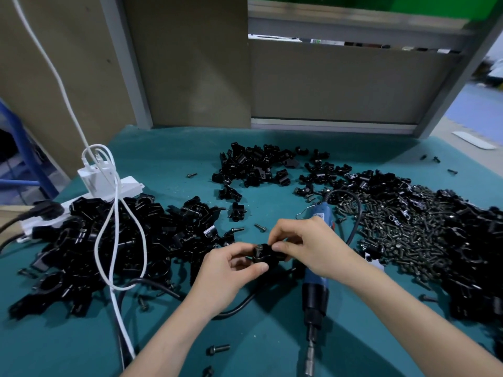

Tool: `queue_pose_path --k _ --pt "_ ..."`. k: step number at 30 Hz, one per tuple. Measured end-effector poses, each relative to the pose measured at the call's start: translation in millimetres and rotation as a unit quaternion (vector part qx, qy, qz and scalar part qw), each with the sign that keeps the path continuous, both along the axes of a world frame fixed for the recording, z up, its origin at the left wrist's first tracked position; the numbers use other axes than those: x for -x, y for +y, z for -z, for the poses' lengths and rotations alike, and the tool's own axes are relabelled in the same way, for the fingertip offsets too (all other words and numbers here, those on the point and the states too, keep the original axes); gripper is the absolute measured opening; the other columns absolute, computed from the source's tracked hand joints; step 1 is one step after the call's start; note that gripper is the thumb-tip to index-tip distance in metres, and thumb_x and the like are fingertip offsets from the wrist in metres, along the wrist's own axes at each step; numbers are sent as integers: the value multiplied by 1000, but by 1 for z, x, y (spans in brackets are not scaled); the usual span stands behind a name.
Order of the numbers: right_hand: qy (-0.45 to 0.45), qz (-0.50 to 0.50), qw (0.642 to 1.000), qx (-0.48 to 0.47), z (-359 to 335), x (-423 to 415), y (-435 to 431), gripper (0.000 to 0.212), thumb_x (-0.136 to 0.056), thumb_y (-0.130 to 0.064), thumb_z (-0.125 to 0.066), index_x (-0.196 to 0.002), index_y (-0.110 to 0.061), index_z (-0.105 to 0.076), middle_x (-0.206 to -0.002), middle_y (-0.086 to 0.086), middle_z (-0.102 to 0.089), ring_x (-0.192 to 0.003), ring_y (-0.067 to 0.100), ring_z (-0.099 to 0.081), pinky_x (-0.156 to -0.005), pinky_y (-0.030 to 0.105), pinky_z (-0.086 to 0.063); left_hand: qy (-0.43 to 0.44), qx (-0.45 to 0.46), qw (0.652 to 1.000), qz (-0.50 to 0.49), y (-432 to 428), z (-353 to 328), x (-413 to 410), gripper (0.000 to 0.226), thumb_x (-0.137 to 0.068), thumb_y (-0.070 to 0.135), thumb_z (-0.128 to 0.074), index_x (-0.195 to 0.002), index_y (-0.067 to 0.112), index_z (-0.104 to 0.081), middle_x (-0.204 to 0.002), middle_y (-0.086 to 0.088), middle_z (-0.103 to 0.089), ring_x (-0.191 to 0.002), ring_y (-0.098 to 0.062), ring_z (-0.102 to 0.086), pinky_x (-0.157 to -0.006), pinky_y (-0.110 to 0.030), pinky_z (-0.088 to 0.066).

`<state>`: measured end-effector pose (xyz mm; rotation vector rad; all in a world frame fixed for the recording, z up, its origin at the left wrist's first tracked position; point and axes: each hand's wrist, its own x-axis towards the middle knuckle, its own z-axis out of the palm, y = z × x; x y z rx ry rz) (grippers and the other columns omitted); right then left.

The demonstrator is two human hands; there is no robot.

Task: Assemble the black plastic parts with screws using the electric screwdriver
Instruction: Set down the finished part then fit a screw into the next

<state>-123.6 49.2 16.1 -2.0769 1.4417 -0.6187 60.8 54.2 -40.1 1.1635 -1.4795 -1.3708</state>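
Both hands meet over the green table (174,164) at a small black plastic part (265,255). My left hand (231,270) pinches it from the left, thumb on its front. My right hand (307,243) grips its right side with curled fingers. A screw (258,248) stands in the top of the part. The blue electric screwdriver (315,281) lies on the table under my right wrist, its bit pointing toward me. A heap of loose screws (402,227) spreads to the right.
Piles of black parts lie at the left (89,240), at the back centre (255,164) and along the right edge (471,254). A white power strip (109,186) with white cables (109,235) sits at the left. Stray screws (217,349) dot the near table.
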Motion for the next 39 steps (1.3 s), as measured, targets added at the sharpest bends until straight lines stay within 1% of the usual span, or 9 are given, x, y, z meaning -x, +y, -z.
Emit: queue_pose_path --k 4,7,12,16,20,27,31,34,39 --pt "-46 29 997 -48 2 6 -3 16 -86 -9 -71 -76 -22 -68 -80 -7 -73 -76 10 -69 -78 32 -57 18 0 1000 17 2 0 2 27 -75 2 -78 -91 23 -74 -90 2 -76 -82 -11 -69 -80 -20 -54" --pt "-117 54 986 -104 3 11 -3 20 -84 -2 -70 -72 -18 -68 -78 4 -73 -75 25 -70 -71 35 -60 18 2 1000 13 2 1 3 28 -76 -1 -77 -90 23 -73 -88 4 -76 -82 -9 -70 -76 -15 -52" --pt "-151 62 979 -118 6 13 0 15 -83 -1 -71 -76 -13 -68 -76 2 -72 -68 20 -68 -69 29 -59 31 -26 999 -1 -1 2 2 26 -77 -4 -75 -96 14 -73 -75 0 -73 -72 -12 -69 -74 -21 -56" --pt "-173 100 972 -120 14 10 -1 10 -85 -3 -70 -79 -11 -68 -76 -3 -69 -71 32 -67 -73 42 -60 23 -19 1000 7 0 3 2 29 -76 -1 -76 -94 21 -73 -79 -1 -75 -76 -15 -69 -80 -26 -56" --pt "-193 103 970 -110 14 9 0 10 -85 -3 -70 -77 -9 -68 -69 -3 -70 -61 14 -67 -61 22 -55 39 -20 999 7 -1 4 1 27 -77 -1 -75 -95 19 -73 -78 -6 -75 -71 -13 -71 -71 -19 -53" --pt "-288 124 944 -105 11 9 -3 15 -84 4 -68 -74 -8 -68 -69 2 -70 -63 24 -70 -61 25 -56 42 -29 999 4 -2 4 2 29 -74 1 -78 -94 21 -73 -82 0 -75 -75 -10 -68 -75 -21 -55" --pt "-257 125 952 -106 14 9 -2 15 -84 4 -68 -75 -8 -68 -70 0 -69 -62 20 -69 -61 23 -55 43 -31 999 6 -2 3 2 30 -74 -1 -78 -96 18 -72 -76 6 -74 -70 -4 -65 -69 -13 -49" --pt "-236 123 959 -94 17 8 -3 14 -84 2 -68 -76 -9 -68 -70 -3 -69 -61 17 -68 -60 22 -55 43 -24 999 10 -2 3 1 29 -75 -1 -77 -96 18 -72 -81 4 -75 -73 -6 -66 -71 -15 -50" --pt "-149 111 981 -59 20 8 -6 14 -85 -6 -70 -78 -18 -69 -76 -4 -72 -66 18 -71 -72 32 -59 44 -24 999 12 -2 3 1 32 -76 -2 -76 -92 26 -73 -87 -1 -76 -77 -10 -68 -75 -18 -53"
